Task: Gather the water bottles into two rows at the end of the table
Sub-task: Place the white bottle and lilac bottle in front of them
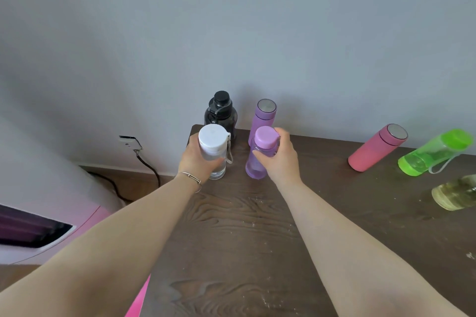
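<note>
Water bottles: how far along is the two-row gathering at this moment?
Done: the black bottle and purple flask stand by the wall at the table's end. In hand: the left hand holds the white-capped bottle and the right hand the purple bottle, just in front of them. Left: the pink flask, green bottle and yellowish bottle on the right.

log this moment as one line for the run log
left hand: holds clear bottle | right hand: holds lilac bottle | behind: black bottle, purple flask

2 bottles front, 2 behind; 3 far right.
</note>
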